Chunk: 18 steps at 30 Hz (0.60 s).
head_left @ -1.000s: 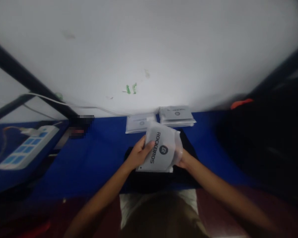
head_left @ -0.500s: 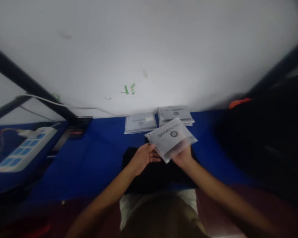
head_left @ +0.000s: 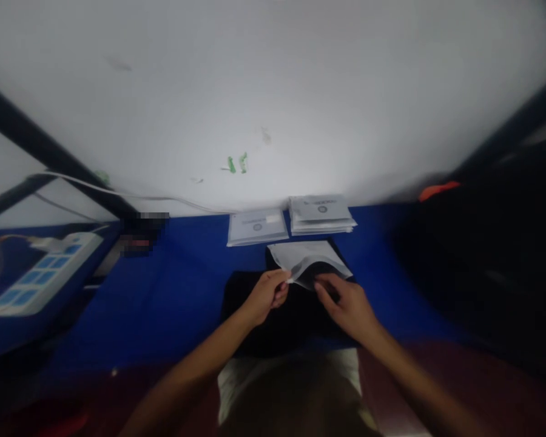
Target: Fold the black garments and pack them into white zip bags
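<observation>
A frosted plastic bag [head_left: 295, 252] lies over dark folded cloth [head_left: 273, 321], its mouth gaping towards me. My left hand [head_left: 269, 291] is closed, pinching the left corner of that mouth between thumb and fingers. At the near lip, my right hand [head_left: 346, 300] has its thumb and forefinger drawn together on the bag's edge. The inside of the mouth looks dark; whether that is contents or the cloth behind, I cannot tell. Behind the bag lie a stack of similar printed bags [head_left: 321, 212] and a flatter printed bag [head_left: 258, 226].
A white power strip [head_left: 45, 273] with blue sockets is at left, and a pale cable [head_left: 164, 198] runs along the wall [head_left: 273, 91]. Everything lies on a blue table cover [head_left: 173, 291]. A large dark mass [head_left: 491, 261] stands at right, with an orange piece [head_left: 439, 190] beside it.
The bag has come down from my raised hands onto the dark cloth and turned, its mouth now open. My left hand has closed on its corner; my right has moved from beneath it to the lip.
</observation>
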Each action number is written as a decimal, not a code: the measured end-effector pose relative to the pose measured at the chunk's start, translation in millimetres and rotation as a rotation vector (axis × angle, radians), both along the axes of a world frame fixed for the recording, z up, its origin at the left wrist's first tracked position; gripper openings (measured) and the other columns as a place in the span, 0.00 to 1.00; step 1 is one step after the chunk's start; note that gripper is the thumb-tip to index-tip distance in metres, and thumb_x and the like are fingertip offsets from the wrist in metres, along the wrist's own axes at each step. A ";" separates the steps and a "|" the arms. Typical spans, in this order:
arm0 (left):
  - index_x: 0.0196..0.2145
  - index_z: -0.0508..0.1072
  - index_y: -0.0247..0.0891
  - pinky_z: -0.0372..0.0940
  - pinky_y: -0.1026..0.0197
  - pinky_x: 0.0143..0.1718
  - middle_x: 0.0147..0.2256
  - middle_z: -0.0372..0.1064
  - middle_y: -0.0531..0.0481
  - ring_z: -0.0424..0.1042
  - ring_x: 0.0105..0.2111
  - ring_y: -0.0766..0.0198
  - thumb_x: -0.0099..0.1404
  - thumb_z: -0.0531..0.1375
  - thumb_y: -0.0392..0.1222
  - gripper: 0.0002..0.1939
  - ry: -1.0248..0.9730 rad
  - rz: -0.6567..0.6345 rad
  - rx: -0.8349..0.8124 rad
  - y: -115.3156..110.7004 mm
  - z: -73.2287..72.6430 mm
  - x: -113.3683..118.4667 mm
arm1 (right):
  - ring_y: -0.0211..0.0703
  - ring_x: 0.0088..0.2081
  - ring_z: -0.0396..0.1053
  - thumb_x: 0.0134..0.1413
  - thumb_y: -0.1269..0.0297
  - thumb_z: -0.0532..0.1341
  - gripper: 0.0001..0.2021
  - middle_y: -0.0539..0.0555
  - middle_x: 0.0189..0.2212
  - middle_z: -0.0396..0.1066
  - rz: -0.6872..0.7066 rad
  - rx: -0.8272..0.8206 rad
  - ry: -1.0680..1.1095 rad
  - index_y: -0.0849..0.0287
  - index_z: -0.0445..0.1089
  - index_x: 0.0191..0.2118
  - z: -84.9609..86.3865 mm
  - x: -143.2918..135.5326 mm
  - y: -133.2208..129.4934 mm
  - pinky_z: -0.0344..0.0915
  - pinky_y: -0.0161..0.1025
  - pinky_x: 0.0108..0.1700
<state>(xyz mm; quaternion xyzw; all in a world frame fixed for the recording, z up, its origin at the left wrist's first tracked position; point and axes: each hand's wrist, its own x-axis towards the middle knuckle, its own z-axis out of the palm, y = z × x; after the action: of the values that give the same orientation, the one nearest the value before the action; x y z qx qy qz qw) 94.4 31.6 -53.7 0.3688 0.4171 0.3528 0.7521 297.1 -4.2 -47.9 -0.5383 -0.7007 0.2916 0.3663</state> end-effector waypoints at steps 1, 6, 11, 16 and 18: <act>0.20 0.58 0.37 0.39 0.69 0.14 0.13 0.49 0.62 0.47 0.12 0.77 0.61 0.60 0.50 0.20 -0.015 -0.017 0.003 -0.9 0.9 1.7 | 0.45 0.35 0.75 0.60 0.62 0.59 0.09 0.55 0.35 0.77 0.013 0.144 -0.142 0.57 0.71 0.44 3.5 0.0 -4.7 0.70 0.40 0.39; 0.19 0.61 0.37 0.40 0.68 0.15 0.12 0.50 0.60 0.48 0.12 0.75 0.61 0.56 0.49 0.18 -0.019 -0.080 0.061 -4.4 6.9 10.4 | 0.44 0.34 0.71 0.62 0.68 0.58 0.10 0.57 0.35 0.75 0.162 0.649 -0.513 0.61 0.69 0.47 16.8 -11.6 -4.5 0.65 0.37 0.31; 0.18 0.59 0.37 0.39 0.67 0.15 0.12 0.50 0.60 0.46 0.12 0.75 0.59 0.57 0.46 0.17 0.022 -0.103 0.111 -3.3 12.5 10.7 | 0.41 0.30 0.65 0.63 0.74 0.54 0.09 0.54 0.28 0.70 0.281 0.777 -0.595 0.63 0.70 0.43 21.8 -15.5 7.9 0.57 0.37 0.27; 0.17 0.57 0.38 0.38 0.68 0.15 0.11 0.48 0.61 0.45 0.12 0.76 0.59 0.58 0.46 0.19 -0.009 -0.069 0.165 0.1 17.2 2.5 | 0.40 0.28 0.61 0.63 0.71 0.54 0.09 0.51 0.24 0.64 0.254 0.764 -0.680 0.60 0.68 0.32 18.5 -1.3 18.8 0.52 0.37 0.27; 0.17 0.56 0.38 0.37 0.68 0.15 0.10 0.46 0.62 0.44 0.11 0.76 0.60 0.58 0.46 0.19 -0.061 -0.010 0.187 4.2 20.1 -6.5 | 0.39 0.27 0.60 0.63 0.71 0.55 0.08 0.50 0.23 0.63 0.177 0.781 -0.712 0.59 0.67 0.32 12.4 15.1 25.3 0.51 0.37 0.27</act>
<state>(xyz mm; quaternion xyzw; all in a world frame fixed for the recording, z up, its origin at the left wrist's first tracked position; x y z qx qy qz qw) 87.9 35.8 -33.6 0.4287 0.3575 0.3974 0.7283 312.2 21.1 -35.5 -0.3664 -0.8806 -0.1616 0.2532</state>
